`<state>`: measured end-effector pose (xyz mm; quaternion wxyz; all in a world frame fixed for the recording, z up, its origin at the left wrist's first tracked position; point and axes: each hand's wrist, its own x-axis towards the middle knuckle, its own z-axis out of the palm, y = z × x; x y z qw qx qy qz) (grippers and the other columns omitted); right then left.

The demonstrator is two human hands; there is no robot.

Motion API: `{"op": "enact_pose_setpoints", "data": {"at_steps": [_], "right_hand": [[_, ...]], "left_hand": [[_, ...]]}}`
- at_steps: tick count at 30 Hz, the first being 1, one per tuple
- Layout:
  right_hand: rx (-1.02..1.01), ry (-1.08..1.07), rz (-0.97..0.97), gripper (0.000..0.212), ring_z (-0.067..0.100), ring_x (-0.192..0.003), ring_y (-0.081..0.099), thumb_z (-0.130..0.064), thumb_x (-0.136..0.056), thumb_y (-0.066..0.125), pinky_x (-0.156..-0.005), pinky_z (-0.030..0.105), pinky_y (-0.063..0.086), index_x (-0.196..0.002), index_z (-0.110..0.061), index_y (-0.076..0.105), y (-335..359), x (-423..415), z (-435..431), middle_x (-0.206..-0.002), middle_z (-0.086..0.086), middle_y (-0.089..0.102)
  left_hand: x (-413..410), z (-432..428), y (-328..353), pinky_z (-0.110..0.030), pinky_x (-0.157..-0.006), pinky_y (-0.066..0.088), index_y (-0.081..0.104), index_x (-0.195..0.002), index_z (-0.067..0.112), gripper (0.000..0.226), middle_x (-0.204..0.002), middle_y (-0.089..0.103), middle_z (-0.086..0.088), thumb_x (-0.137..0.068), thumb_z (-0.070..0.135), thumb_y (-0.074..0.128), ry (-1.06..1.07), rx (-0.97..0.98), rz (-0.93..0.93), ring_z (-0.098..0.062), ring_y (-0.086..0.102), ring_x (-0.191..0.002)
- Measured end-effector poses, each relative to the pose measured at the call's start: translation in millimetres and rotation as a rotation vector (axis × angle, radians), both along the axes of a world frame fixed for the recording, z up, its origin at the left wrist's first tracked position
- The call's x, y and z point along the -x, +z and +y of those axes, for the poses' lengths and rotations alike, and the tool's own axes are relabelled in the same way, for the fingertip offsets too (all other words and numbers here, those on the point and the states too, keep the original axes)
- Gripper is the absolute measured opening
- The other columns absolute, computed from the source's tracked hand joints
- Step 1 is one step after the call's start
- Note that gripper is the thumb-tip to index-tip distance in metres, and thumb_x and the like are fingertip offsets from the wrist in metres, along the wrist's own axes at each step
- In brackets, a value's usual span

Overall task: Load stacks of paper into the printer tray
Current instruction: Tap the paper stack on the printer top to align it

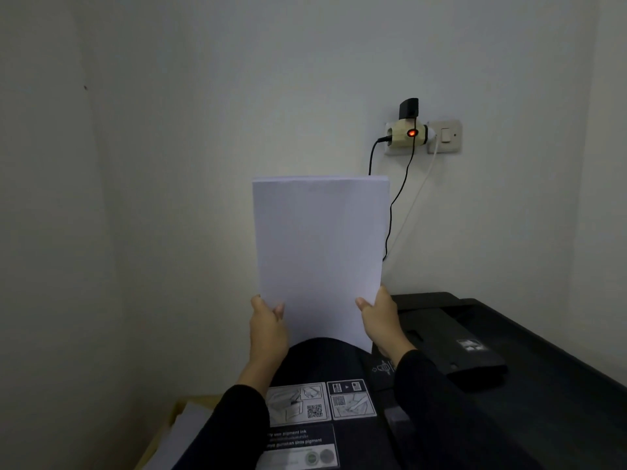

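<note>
Two hands hold one paper stack (319,252) upright above the black printer (475,354), the left hand (268,327) gripping its lower left edge and the right hand (383,320) its lower right edge, thumbs on the near face. Its bottom edge is hidden behind a dark curved part of the printer, and whether that edge has entered the tray cannot be determined. Risk assessed: held only at the bottom, the tall stack may bow or fan out, and a skewed descent could catch sheets on the opening and leave them misaligned.
</note>
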<state>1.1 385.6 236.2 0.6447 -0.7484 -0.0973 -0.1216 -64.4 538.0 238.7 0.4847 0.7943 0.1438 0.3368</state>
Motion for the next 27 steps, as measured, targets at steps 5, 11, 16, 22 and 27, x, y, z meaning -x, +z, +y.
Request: {"op": "enact_pose_setpoints", "data": {"at_steps": [5, 11, 16, 22, 27], "right_hand": [[-0.021, -0.094, -0.059, 0.028, 0.017, -0.094, 0.052, 0.004, -0.09, 0.049, -0.081, 0.023, 0.042, -0.118, 0.002, 0.053, 12.1, 7.4, 4.6, -0.107, 0.009, 0.058], [0.065, -0.161, 0.046, 0.018, 0.016, -0.053, 0.039, 0.003, -0.082, 0.041, -0.049, 0.02, 0.029, -0.067, -0.008, 0.044, 41.3, 9.7, 7.7, -0.065, 0.003, 0.045], [0.243, -0.089, 0.298, 0.028, 0.02, -0.061, 0.042, 0.0, -0.086, 0.048, -0.053, 0.028, 0.031, -0.062, -0.006, 0.035, 32.8, 18.0, 4.6, -0.066, 0.005, 0.039], [0.574, -0.018, 0.387, 0.009, 0.028, -0.1, 0.063, -0.002, -0.083, 0.058, -0.07, 0.025, 0.042, -0.091, 0.001, 0.06, 5.1, 27.3, 8.6, -0.096, 0.012, 0.062], [0.833, -0.132, 0.256, 0.012, 0.029, -0.091, 0.063, -0.011, -0.08, 0.049, -0.064, 0.025, 0.043, -0.087, -0.007, 0.058, 5.8, 44.8, 13.2, -0.093, 0.009, 0.062]], "left_hand": [[3.1, -1.9, 10.1, -0.035, -0.083, 0.044, 0.037, -0.125, -0.005, 0.029, -0.115, 0.058, -0.025, -0.097, 0.004, 0.041, 0.106, -0.006, 0.001, -0.036, 0.057, -0.107], [3.9, 4.6, 42.3, -0.041, -0.088, 0.049, 0.045, -0.124, -0.004, 0.035, -0.12, 0.058, -0.024, -0.091, 0.006, 0.043, 0.257, -0.125, 0.237, -0.039, 0.059, -0.107], [15.6, 11.0, 40.1, -0.034, -0.093, 0.046, 0.058, -0.12, -0.003, 0.035, -0.13, 0.057, -0.018, -0.094, 0.013, 0.039, 0.145, -0.362, 0.602, -0.032, 0.056, -0.117], [23.6, 11.2, 9.8, -0.031, -0.101, 0.041, 0.057, -0.123, 0.0, 0.035, -0.135, 0.053, -0.014, -0.096, 0.01, 0.036, 0.053, -0.434, 0.843, -0.028, 0.052, -0.123], [29.6, 2.0, 8.3, -0.034, -0.086, 0.038, 0.055, -0.125, 0.01, 0.035, -0.134, 0.051, -0.008, -0.093, 0.017, 0.042, 0.222, -0.605, 0.965, -0.025, 0.043, -0.126]]}}
